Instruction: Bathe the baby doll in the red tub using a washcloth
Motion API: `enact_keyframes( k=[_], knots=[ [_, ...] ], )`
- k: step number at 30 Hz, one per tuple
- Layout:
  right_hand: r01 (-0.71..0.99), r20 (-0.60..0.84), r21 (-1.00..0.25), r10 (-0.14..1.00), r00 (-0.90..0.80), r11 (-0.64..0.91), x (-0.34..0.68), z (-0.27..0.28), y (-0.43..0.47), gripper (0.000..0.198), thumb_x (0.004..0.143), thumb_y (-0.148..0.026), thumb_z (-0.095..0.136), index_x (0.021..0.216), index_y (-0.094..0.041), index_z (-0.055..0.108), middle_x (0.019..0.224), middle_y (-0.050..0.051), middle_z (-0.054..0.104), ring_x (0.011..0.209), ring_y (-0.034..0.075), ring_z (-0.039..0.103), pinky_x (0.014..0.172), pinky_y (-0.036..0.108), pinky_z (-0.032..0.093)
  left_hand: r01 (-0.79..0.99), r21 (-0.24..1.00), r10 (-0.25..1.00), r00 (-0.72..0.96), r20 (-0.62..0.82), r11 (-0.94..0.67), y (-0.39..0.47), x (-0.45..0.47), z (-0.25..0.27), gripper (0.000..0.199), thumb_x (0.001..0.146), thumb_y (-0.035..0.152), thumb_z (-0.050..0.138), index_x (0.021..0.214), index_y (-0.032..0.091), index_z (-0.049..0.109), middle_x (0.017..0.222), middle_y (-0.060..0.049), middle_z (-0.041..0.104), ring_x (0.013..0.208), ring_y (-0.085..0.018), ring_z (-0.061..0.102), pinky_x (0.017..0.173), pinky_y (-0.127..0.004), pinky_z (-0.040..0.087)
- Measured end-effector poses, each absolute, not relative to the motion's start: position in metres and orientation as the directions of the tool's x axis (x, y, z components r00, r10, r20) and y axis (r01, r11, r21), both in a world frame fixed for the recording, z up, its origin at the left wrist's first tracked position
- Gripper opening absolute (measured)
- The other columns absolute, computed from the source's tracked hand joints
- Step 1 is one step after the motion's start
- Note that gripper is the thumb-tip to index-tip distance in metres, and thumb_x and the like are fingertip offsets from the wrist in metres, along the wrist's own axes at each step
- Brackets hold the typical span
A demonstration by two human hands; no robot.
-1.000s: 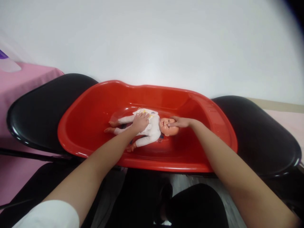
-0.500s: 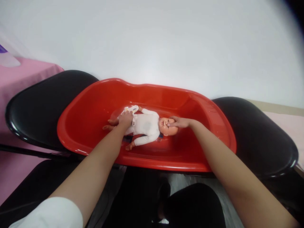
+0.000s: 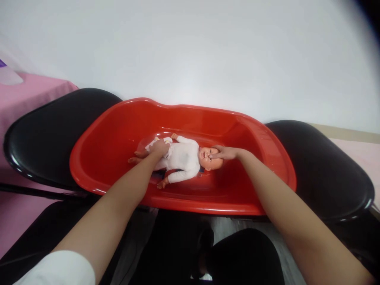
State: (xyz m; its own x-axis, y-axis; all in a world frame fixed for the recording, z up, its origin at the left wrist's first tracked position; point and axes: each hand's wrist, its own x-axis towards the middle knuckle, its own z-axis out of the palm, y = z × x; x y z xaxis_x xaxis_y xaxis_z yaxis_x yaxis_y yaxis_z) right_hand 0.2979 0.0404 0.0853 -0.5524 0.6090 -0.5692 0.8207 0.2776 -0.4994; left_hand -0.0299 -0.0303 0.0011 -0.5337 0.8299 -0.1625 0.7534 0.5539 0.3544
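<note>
While right hand (image 3: 226, 153) cups doll (image 3: 183, 157), left hand (image 3: 160, 147) holds cloth (image 3: 168, 140).

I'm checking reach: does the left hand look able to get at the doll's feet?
Probably yes: the left hand is close, and the doll's feet lie bare, with nothing visible covering them.

The tub (image 3: 101, 146) is free at left, the doll (image 3: 184, 154) blocking its middle.
</note>
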Motion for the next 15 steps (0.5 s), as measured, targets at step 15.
enact_keyframes(
  k=[15],
  knots=[
    [0.759,-0.549,-0.55,0.534,-0.643,0.348,0.296,0.091,0.035,0.081,0.074,-0.065,0.068,0.139,-0.021,0.048,0.137,0.013,0.057,0.12,0.031,0.058,0.101,0.04,0.049,0.832,0.363,0.904,-0.417,-0.09,0.42,-0.031,-0.009,-0.011,0.039,0.093,0.038,0.041,0.12,0.015,0.06,0.121,-0.019,0.064,0.117,-0.035,0.057,0.097,-0.05,0.041]
  ],
)
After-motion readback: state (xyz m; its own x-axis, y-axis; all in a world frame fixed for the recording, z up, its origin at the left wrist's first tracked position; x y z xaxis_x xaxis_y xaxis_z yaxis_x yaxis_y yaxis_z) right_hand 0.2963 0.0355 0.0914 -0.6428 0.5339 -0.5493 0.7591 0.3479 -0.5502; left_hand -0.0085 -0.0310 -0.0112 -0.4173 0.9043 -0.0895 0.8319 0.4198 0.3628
